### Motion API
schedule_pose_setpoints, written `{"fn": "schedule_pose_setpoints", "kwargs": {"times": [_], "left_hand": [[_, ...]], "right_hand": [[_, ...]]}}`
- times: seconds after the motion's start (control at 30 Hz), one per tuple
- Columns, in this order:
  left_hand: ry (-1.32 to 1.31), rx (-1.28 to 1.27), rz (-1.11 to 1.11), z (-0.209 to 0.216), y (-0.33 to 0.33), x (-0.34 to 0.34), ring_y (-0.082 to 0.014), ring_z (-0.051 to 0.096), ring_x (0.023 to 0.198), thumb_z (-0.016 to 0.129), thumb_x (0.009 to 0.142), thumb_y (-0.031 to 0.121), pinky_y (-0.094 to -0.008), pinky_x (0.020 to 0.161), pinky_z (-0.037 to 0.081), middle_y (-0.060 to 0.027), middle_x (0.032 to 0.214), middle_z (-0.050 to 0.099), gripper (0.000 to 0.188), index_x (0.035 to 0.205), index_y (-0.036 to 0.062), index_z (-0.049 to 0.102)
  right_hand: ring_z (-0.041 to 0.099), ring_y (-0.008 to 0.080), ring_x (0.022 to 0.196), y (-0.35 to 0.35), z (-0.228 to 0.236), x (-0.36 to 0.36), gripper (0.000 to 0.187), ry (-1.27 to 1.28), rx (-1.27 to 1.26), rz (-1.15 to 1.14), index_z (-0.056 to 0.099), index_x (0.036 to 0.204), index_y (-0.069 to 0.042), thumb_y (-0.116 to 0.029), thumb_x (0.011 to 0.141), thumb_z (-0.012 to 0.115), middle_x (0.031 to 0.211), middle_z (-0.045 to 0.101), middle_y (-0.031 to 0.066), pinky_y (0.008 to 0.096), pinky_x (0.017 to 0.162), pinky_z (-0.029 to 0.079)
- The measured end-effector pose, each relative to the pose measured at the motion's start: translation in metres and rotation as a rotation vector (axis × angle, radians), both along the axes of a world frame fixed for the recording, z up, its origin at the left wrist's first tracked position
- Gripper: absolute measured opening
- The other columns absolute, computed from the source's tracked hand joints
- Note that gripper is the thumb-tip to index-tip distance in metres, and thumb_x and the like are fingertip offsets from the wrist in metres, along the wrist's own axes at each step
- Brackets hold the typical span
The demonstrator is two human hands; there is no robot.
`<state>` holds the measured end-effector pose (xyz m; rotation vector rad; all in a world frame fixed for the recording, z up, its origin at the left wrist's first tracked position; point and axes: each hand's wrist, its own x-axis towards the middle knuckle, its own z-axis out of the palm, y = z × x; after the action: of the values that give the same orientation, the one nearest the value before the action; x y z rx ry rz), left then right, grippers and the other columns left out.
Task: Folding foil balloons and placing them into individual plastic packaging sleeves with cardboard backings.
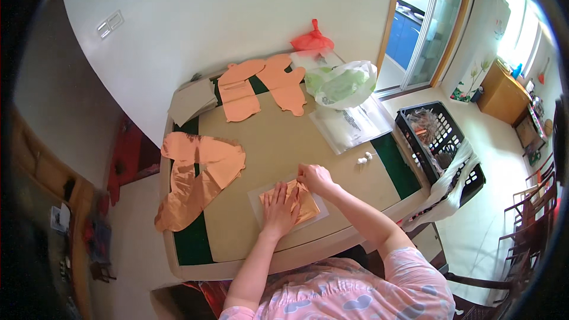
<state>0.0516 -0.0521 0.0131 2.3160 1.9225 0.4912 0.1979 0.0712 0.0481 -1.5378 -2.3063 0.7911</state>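
Close to the table's near edge, a folded rose-gold foil balloon lies on a clear plastic bag whose edges show around it. My left hand rests flat on the foil with its fingers stretched out. At the far edge of the foil and bag, the fingers of my right hand are closed; what they pinch is hidden. Flat on the left of the table is an unfolded rose-gold foil balloon. Two more, a foil balloon and another foil balloon, lie at the back.
Grey sheets lie at the table's back left. A red bag, a white-and-green plastic bag and clear plastic packets are at the back right. Small white pieces lie nearby. A black crate stands beyond the right edge.
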Motion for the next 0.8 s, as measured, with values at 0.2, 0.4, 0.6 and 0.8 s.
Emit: {"fn": "schedule_pose_setpoints", "kwargs": {"times": [0.2, 0.4, 0.6, 0.8], "left_hand": [[0.007, -0.037, -0.001, -0.003, 0.003, 0.001, -0.0286, 0.022, 0.143, 0.045, 0.095, 0.040, -0.0570, 0.113, 0.016, -0.0151, 0.152, 0.030, 0.055, 0.145, 0.0191, 0.039], [-0.272, 0.048, 0.026, -0.007, 0.003, -0.006, -0.0313, 0.028, 0.140, 0.049, 0.094, 0.029, -0.0525, 0.113, 0.020, -0.0164, 0.148, 0.035, 0.048, 0.139, 0.0136, 0.044], [-0.496, 0.341, 0.307, -0.015, 0.004, -0.074, -0.0357, 0.046, 0.123, 0.060, 0.083, 0.004, -0.0448, 0.102, 0.040, -0.0173, 0.127, 0.053, 0.023, 0.105, 0.0074, 0.063], [-0.486, 0.142, 0.307, -0.007, 0.013, -0.084, -0.0381, 0.040, 0.130, 0.071, 0.075, 0.009, -0.0451, 0.105, 0.038, -0.0184, 0.132, 0.050, 0.013, 0.087, 0.0096, 0.066]], "right_hand": [[0.057, 0.0306, 0.108, -0.029, -0.020, 0.014, 0.021, 0.160, 0.418, 0.098, 0.063, 0.100, -0.005, -0.011, 0.079, 0.062, 0.118, 0.059, 0.0149, 0.0425, 0.086, 0.048], [0.042, 0.0300, 0.132, -0.063, -0.036, 0.016, 0.051, 0.022, 0.530, 0.284, 0.048, 0.132, 0.001, -0.009, 0.083, 0.057, 0.139, 0.047, 0.0164, 0.0501, 0.109, 0.032], [0.039, 0.0281, 0.135, -0.062, -0.037, 0.018, 0.045, -0.023, 0.487, 0.229, 0.046, 0.135, -0.003, -0.016, 0.093, 0.050, 0.142, 0.045, 0.0142, 0.0492, 0.112, 0.028], [0.038, 0.0286, 0.135, -0.060, -0.041, 0.017, 0.053, -0.014, 0.477, 0.224, 0.043, 0.136, -0.002, -0.015, 0.086, 0.057, 0.142, 0.045, 0.0149, 0.0502, 0.112, 0.027]]}}
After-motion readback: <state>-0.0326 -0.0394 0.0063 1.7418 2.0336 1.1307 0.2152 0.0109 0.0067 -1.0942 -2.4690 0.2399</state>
